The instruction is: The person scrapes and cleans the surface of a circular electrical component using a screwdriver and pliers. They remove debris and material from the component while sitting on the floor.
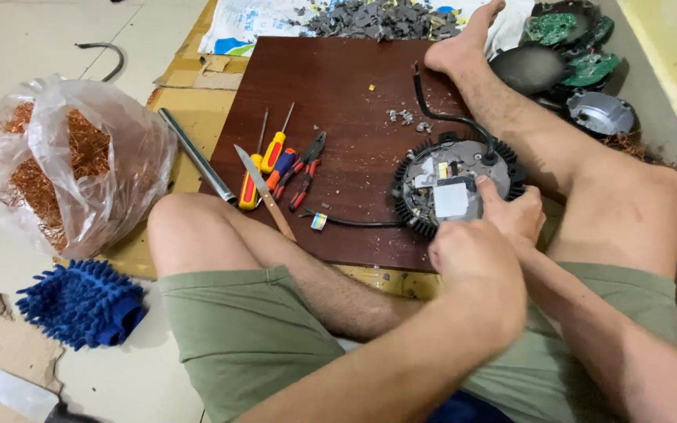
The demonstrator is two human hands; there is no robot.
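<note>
The fingers of the left hand [476, 274] are curling in toward the near edge of a round black part with fins [457, 186], but the back of the hand is hiding the fingertips, so it is not clear what they are pinching. The right hand [515, 213] is sitting just beside it, with its thumb pressing on the grey top of the round part, next to a white square piece [451, 200]. The round part is lying flat on a dark brown board [331, 117], near the board's right side. A black cable [440, 110] is running from the round part up toward the person's bare foot [464, 47], which is resting on the board. To the left on the board, screwdrivers [264, 168], red pliers [305, 168] and a knife [264, 192] are lying together. Off the board on the left, a clear bag of copper wire [64, 160] is sitting on the floor, and a blue fluffy mitt [80, 301] is lying near the person's knee. Green circuit boards [573, 39] are piling up at the far right
</note>
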